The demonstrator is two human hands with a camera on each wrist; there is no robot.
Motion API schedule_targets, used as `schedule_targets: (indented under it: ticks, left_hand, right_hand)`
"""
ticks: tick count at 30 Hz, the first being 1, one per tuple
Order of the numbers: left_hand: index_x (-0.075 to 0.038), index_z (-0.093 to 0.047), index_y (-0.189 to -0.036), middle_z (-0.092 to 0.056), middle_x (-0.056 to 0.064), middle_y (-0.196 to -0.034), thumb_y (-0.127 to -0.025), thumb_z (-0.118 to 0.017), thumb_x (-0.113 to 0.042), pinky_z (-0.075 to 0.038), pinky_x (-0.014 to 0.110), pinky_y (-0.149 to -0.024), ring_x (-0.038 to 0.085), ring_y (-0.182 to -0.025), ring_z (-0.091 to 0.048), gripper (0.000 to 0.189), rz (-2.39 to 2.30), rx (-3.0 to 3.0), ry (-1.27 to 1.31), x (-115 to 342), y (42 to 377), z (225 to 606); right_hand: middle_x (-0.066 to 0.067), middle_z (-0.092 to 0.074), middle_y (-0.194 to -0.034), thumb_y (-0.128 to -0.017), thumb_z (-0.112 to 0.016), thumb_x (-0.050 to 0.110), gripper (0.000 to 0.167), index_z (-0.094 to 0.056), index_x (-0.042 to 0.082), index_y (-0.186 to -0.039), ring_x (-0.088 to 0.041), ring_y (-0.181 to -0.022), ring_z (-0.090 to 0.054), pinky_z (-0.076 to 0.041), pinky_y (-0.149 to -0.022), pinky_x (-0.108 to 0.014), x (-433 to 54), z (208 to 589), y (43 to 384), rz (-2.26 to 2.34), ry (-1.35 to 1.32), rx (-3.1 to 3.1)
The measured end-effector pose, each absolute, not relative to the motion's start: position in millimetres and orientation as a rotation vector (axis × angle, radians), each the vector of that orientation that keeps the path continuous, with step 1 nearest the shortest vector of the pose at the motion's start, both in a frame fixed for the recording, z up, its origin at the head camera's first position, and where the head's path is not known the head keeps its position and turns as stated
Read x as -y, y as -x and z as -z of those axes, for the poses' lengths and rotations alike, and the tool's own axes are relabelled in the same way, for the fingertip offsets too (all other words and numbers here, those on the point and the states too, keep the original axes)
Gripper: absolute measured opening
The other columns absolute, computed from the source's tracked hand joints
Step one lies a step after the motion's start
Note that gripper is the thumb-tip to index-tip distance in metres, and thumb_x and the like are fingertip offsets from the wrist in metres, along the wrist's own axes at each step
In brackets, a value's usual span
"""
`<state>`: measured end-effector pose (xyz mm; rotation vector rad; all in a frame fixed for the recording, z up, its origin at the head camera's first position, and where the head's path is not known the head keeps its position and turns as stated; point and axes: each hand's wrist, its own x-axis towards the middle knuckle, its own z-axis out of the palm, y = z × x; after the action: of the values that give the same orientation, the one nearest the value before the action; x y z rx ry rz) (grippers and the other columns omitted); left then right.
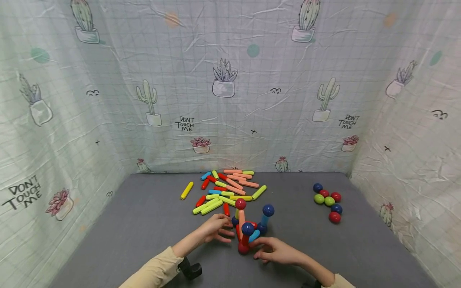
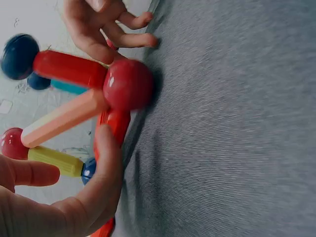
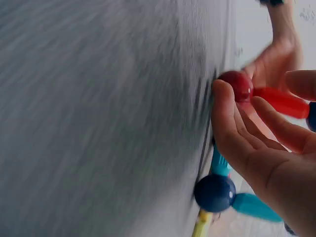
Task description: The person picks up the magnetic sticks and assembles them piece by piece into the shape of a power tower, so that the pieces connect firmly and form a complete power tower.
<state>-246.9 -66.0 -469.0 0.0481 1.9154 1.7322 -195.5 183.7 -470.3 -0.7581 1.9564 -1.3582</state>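
A structure of coloured rods and balls stands on the table between the hands. At its near corner is a red ball [image 1: 243, 248], from which a red rod [image 2: 69, 68] rises to a navy ball [image 1: 248, 229]. A salmon rod [image 1: 241, 220] runs from that corner up to another red ball [image 1: 240, 204]. On the right, a light-blue rod [image 1: 265, 220] stands upright between two navy balls. My left hand [image 1: 216, 229] is at the left side, fingers extended by a red base rod [image 2: 118, 126]. My right hand [image 1: 276, 251] has loosely bent fingers beside the near red ball; contact is unclear.
Loose yellow, green, red, blue and salmon rods [image 1: 248, 184] lie in a spread behind the structure. A group of red, green and navy balls [image 1: 335, 217] sits on the right of the grey table [image 1: 144, 224]. Patterned curtains [image 1: 230, 132] enclose the back and sides.
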Motion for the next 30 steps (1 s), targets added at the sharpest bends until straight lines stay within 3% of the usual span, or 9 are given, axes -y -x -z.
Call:
schedule_targets:
  ticks: [6, 10, 16, 20, 22, 26, 30]
  left_hand:
    - [0.006, -0.043, -0.123, -0.047, 0.024, -0.122, -0.095, -0.038, -0.014, -0.053, 0.044, -0.067, 0.025, -0.083, -0.062, 0.035, -1.727, -1.934, -0.099, 59.6, 256.4, 473.2]
    - [0.004, -0.043, -0.124, -0.049, 0.023, -0.121, -0.095, -0.037, -0.014, -0.053, 0.043, -0.068, 0.024, -0.085, -0.062, 0.035, -1.726, -1.955, -0.085, 64.5, 256.6, 472.0]
    - [0.006, -0.044, -0.121, -0.052, 0.026, -0.118, -0.095, -0.038, -0.015, -0.053, 0.041, -0.07, 0.022, -0.087, -0.063, 0.034, -1.733, -2.02, -0.187, 77.1, 246.4, 452.8]
    - [0.001, -0.051, -0.116, -0.056, 0.021, -0.114, -0.093, -0.044, -0.018, -0.052, 0.035, -0.069, 0.024, -0.089, -0.061, 0.03, -1.66, -2.282, -0.486, 75.2, 231.5, 428.3]
    - [-0.005, -0.053, -0.117, -0.056, 0.016, -0.114, -0.091, -0.05, -0.022, -0.051, 0.034, -0.071, 0.025, -0.091, -0.059, 0.031, -1.549, -2.443, -0.725, 70.9, 226.2, 420.9]
    - [-0.017, -0.051, -0.122, -0.054, 0.001, -0.122, -0.083, -0.061, -0.035, -0.044, 0.031, -0.082, 0.02, -0.103, -0.05, 0.044, -1.209, -2.624, -1.177, 62.6, 225.1, 421.9]
    - [-0.021, -0.052, -0.119, -0.057, -0.008, -0.117, -0.082, -0.061, -0.038, -0.038, 0.027, -0.087, 0.011, -0.102, -0.046, 0.043, -0.874, -2.671, -1.364, 59.7, 226.8, 424.2]
  right_hand:
    - [-0.03, -0.05, -0.119, -0.091, -0.049, 0.012, 0.039, -0.044, -0.008, -0.124, -0.034, -0.099, -0.058, -0.05, -0.071, -0.021, -168.8, 469.9, 192.5, 1.318, 0.917, -1.971]
    - [-0.026, -0.048, -0.122, -0.091, -0.049, 0.014, 0.037, -0.045, -0.003, -0.124, -0.026, -0.101, -0.059, -0.048, -0.073, -0.018, -168.1, 466.8, 192.3, 1.254, 1.0, -2.02]
    - [-0.029, -0.048, -0.122, -0.094, -0.043, 0.012, 0.035, -0.045, -0.002, -0.126, -0.023, -0.105, -0.057, -0.048, -0.08, -0.022, -195.9, 421.5, 200.4, 1.337, 1.047, -1.995]
    - [-0.028, -0.051, -0.119, -0.095, -0.04, 0.01, 0.033, -0.046, -0.003, -0.124, -0.013, -0.101, -0.059, -0.049, -0.078, -0.026, -218.5, 386.5, 222.7, 1.463, 1.082, -2.155]
    - [-0.025, -0.055, -0.115, -0.094, -0.042, 0.012, 0.032, -0.049, -0.002, -0.122, -0.016, -0.097, -0.06, -0.05, -0.075, -0.028, -222.5, 381.6, 241.6, 1.449, 1.066, -2.35]
    - [-0.016, -0.061, -0.109, -0.091, -0.049, 0.013, 0.027, -0.056, 0.003, -0.114, -0.026, -0.092, -0.06, -0.051, -0.072, -0.032, -216.4, 397.9, 285.9, 1.144, 0.958, -2.781]
    - [-0.014, -0.059, -0.111, -0.086, -0.054, 0.007, 0.027, -0.058, 0.003, -0.112, -0.028, -0.097, -0.057, -0.049, -0.076, -0.038, -207.7, 426.2, 321.7, 0.626, 0.996, -3.02]
